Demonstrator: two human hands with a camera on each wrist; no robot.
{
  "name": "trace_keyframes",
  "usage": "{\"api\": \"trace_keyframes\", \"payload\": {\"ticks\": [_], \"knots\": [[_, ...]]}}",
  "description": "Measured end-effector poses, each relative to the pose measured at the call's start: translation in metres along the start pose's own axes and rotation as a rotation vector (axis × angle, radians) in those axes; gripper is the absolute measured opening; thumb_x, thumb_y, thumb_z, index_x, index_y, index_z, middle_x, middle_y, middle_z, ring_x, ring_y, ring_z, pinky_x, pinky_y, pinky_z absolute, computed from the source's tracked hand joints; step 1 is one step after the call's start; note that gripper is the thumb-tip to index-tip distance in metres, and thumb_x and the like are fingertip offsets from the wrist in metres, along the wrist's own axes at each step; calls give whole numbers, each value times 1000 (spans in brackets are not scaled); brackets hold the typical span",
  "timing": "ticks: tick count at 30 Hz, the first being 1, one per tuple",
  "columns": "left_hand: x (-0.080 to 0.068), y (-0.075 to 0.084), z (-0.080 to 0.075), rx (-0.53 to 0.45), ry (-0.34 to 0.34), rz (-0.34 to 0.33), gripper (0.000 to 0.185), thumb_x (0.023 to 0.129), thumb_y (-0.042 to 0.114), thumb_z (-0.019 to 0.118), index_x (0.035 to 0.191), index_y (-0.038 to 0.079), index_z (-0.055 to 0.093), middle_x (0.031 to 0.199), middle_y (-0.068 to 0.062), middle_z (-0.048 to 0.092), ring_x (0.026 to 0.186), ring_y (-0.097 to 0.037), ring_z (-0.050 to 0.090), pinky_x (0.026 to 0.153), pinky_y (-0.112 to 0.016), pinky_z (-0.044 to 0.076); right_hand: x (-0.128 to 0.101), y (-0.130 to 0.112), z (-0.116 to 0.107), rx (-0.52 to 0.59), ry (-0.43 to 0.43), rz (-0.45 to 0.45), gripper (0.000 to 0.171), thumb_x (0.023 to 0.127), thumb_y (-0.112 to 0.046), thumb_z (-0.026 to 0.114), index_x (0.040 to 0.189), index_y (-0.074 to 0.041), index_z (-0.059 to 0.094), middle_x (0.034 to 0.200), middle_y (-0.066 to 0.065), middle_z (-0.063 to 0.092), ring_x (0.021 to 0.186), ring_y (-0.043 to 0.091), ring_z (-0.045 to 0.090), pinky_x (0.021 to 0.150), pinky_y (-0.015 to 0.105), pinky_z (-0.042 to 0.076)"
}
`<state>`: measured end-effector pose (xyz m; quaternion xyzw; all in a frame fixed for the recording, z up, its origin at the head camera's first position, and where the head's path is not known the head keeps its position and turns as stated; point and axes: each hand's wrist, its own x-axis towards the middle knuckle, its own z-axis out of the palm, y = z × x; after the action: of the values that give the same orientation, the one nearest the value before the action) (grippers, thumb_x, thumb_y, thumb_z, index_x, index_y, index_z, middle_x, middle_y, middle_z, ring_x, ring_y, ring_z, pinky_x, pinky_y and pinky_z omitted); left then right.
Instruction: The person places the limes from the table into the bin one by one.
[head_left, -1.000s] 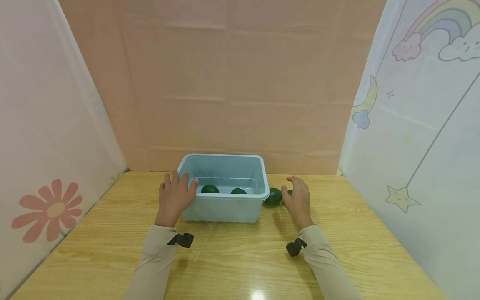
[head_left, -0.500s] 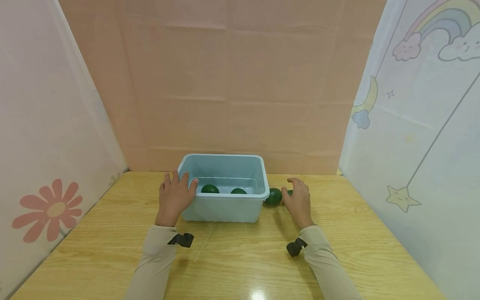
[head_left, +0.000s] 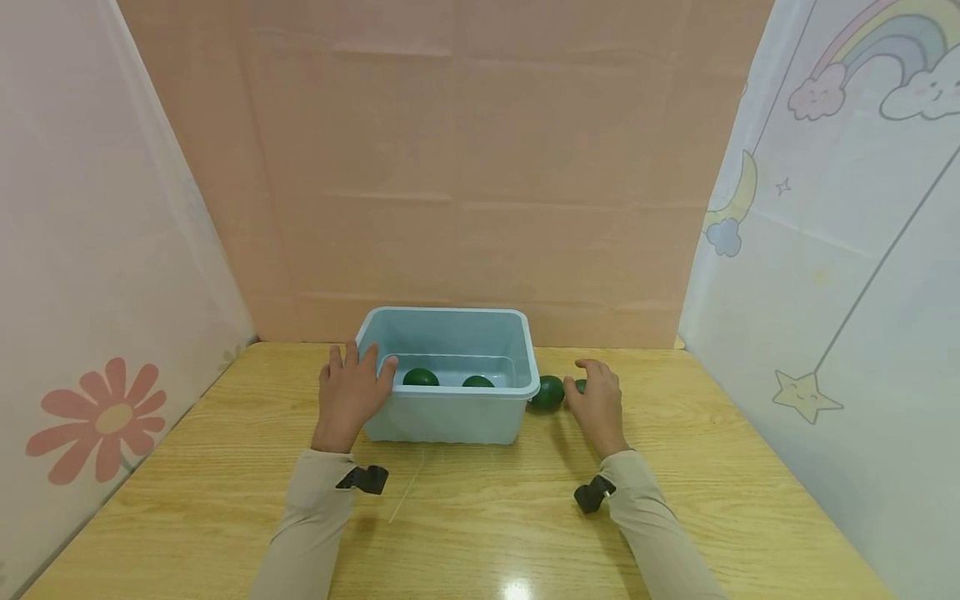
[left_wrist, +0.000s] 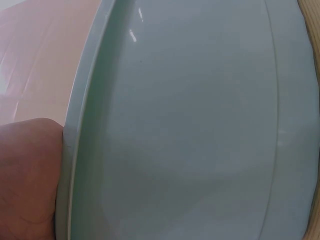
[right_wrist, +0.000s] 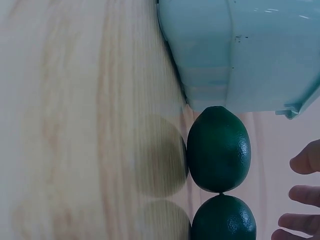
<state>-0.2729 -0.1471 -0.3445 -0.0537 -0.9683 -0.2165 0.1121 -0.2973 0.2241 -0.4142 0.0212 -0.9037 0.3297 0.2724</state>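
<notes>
Head view: left hand [head_left: 347, 398] gripping tub [head_left: 450, 417] corner, thumb hooked over rim, probably steadying it. Right hand [head_left: 597, 402] relaxed, fingers [right_wrist: 304, 161] loose, grasping nothing, beside two limes [right_wrist: 218, 148] touching on counter [head_left: 480, 517] against tub wall. Two more limes [head_left: 421, 377] inside.

Light wood-grain table [head_left: 465, 533], glossy, w/ a light glare spot near front edge. Back wall = plain pink panel [head_left: 480, 167] w/ horizontal creases. Left: white sheet w/ pink flower print [head_left: 97, 421]. Right: white sheet w/ rainbow [head_left: 877, 42], clouds, moon, star.
</notes>
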Motion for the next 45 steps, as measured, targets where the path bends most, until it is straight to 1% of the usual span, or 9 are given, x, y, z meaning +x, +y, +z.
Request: {"api": "trace_keyframes", "payload": {"ticks": [17,28,36,42,45], "knots": [[2,-1,1,2,6,2,61,108,41,34,150,-2,40,157,-36,18,145,-58,5,111,-70,17,-1,2,-1,-3,-30,23,41,97,-18,63,129,7,57,134,26,54,127,48,43,103,63,36],[1,0,0,17,11,2,60,108,41,34,150,-2,40,157,-36,20,144,-57,9,110,-70,19,-1,4,0,-2,-31,28,39,97,-17,64,129,6,58,133,27,55,125,48,44,102,63,37],[1,-1,1,-2,15,4,61,107,41,34,149,-4,41,156,-38,21,144,-58,9,111,-70,18,-1,8,1,-21,-68,70,42,99,-20,60,132,5,56,137,27,52,129,50,40,105,65,33],[1,-1,1,-4,17,2,62,107,41,34,150,-3,41,156,-38,20,144,-58,8,111,-70,17,-2,9,1,-10,-70,68,43,99,-23,59,132,5,56,135,26,53,130,50,39,104,65,33],[1,-1,2,-2,17,0,62,107,41,34,150,-3,41,156,-38,20,144,-58,9,111,-70,17,-2,9,1,-12,-66,61,43,99,-22,59,131,6,57,134,28,53,129,51,40,103,66,33]]}}
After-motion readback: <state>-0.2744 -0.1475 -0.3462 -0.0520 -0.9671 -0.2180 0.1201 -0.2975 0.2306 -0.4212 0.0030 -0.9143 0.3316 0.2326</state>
